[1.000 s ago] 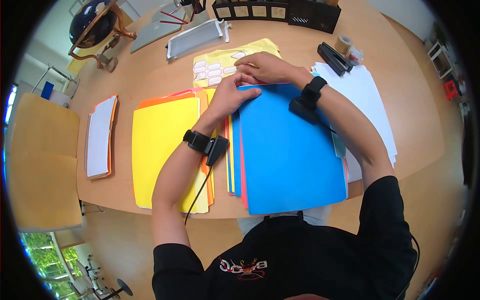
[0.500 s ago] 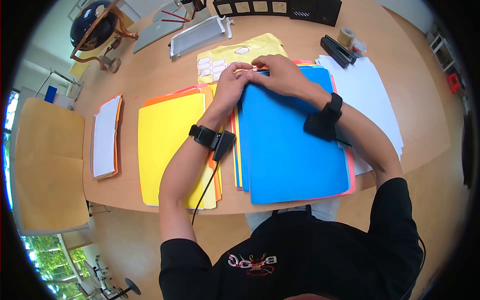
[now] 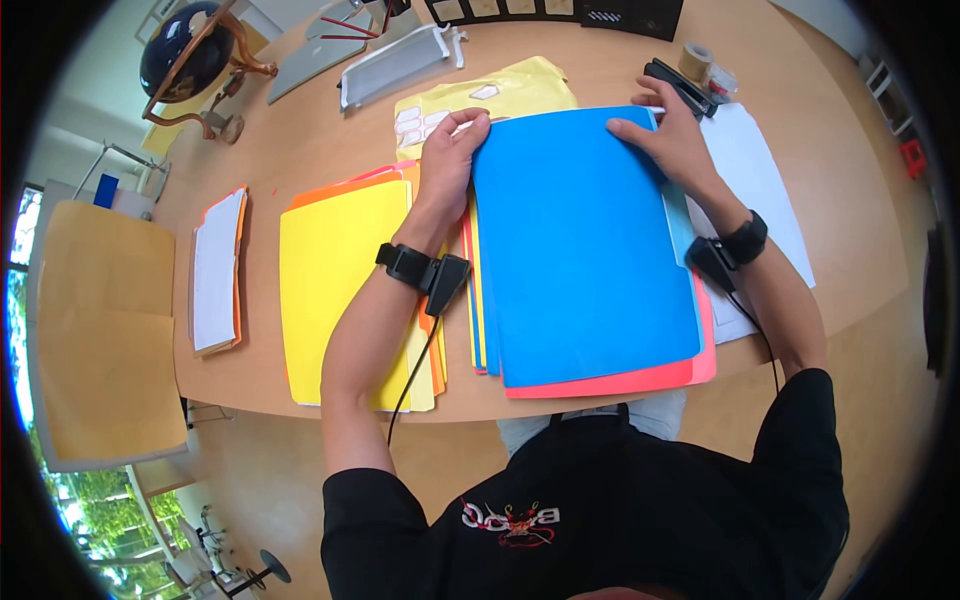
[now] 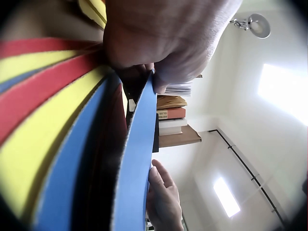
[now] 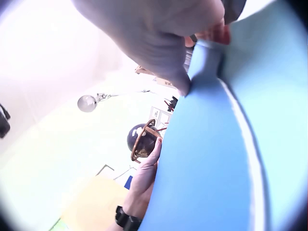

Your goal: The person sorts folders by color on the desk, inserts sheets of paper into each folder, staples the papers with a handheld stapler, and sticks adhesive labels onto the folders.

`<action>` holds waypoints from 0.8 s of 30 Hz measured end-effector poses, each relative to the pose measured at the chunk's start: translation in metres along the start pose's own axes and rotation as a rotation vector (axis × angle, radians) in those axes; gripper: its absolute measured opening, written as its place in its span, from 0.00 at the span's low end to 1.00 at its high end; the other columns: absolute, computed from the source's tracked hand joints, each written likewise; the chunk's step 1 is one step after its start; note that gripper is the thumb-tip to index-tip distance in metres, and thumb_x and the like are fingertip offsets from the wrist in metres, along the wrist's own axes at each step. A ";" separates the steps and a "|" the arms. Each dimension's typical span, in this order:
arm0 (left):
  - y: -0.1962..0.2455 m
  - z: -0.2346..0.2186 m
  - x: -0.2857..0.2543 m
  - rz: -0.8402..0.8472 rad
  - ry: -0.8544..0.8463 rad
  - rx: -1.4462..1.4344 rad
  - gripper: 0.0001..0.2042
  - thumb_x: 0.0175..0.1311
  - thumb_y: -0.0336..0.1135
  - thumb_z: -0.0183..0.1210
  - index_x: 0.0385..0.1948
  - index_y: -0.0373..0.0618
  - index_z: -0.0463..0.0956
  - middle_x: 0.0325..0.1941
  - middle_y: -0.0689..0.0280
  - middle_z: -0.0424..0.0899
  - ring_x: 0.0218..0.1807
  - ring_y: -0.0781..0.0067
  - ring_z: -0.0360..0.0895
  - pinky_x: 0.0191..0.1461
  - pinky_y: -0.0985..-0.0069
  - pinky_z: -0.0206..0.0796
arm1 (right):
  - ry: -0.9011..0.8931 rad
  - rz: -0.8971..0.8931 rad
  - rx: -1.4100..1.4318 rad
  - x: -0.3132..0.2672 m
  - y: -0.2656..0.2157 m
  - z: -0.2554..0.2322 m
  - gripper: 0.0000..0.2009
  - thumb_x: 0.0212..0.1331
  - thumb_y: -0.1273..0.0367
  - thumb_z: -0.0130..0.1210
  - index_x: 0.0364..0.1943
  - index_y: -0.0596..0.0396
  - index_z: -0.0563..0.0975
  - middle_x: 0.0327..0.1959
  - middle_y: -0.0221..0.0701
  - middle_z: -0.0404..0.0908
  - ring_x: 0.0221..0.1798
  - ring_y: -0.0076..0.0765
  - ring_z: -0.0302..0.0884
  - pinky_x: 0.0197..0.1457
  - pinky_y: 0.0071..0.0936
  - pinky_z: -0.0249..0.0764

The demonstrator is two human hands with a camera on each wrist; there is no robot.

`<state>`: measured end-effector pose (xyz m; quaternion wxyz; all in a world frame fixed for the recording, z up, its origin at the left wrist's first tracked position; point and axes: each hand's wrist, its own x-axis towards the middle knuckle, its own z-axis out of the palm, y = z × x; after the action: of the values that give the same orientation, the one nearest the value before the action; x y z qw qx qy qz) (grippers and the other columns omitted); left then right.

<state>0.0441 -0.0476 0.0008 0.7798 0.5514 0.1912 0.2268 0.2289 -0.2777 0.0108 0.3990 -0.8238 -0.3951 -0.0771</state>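
In the head view a blue file folder (image 3: pixel 590 250) lies over a stack of coloured folders. My left hand (image 3: pixel 447 165) pinches its far left corner between thumb and fingers. At the far right corner my right hand (image 3: pixel 682 145) grips the edge, thumb on top and fingers behind. A red folder (image 3: pixel 625 381) shows along the near edge, and a pale teal one (image 3: pixel 679 222) at the right side. The left wrist view shows the blue folder's edge (image 4: pixel 137 144) raised apart from fanned red, yellow and blue folders (image 4: pixel 43 130). Both hands' undersides are partly hidden.
Yellow and orange folders (image 3: pixel 345 290) lie to the left, with a thin pile of white papers (image 3: pixel 216 270) beyond. White sheets (image 3: pixel 765 185) lie on the right, below a black stapler (image 3: pixel 680 88) and a tape roll (image 3: pixel 694 62). A yellow envelope (image 3: pixel 525 85) sits behind the stack.
My right hand has moved from beside the left hand to the folder's far right corner. The blue folder has shifted away from me, baring more red along the near edge.
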 end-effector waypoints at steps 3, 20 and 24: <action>0.003 0.003 -0.001 -0.002 0.037 0.018 0.16 0.68 0.37 0.63 0.51 0.40 0.73 0.39 0.61 0.86 0.39 0.78 0.83 0.42 0.83 0.75 | -0.273 0.391 0.612 -0.007 -0.004 -0.015 0.33 0.55 0.60 0.70 0.62 0.61 0.70 0.44 0.37 0.84 0.42 0.24 0.82 0.45 0.21 0.78; 0.047 0.008 -0.003 0.081 -0.043 0.099 0.23 0.65 0.35 0.64 0.58 0.36 0.70 0.47 0.58 0.82 0.45 0.70 0.82 0.49 0.74 0.78 | -0.086 0.486 0.990 -0.012 0.034 0.005 0.24 0.75 0.50 0.43 0.50 0.58 0.77 0.31 0.23 0.78 0.34 0.15 0.75 0.36 0.12 0.70; 0.102 0.002 -0.017 0.205 -0.193 0.057 0.19 0.69 0.38 0.61 0.57 0.39 0.73 0.50 0.62 0.83 0.49 0.71 0.81 0.55 0.73 0.75 | -0.071 0.024 0.859 -0.018 0.093 0.032 0.12 0.69 0.63 0.54 0.43 0.59 0.79 0.30 0.24 0.79 0.34 0.14 0.75 0.34 0.15 0.72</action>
<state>0.0162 -0.0291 0.0985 0.7514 0.6090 0.0643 0.2457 0.2766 -0.3000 -0.0737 0.6927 -0.5897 -0.3951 0.1276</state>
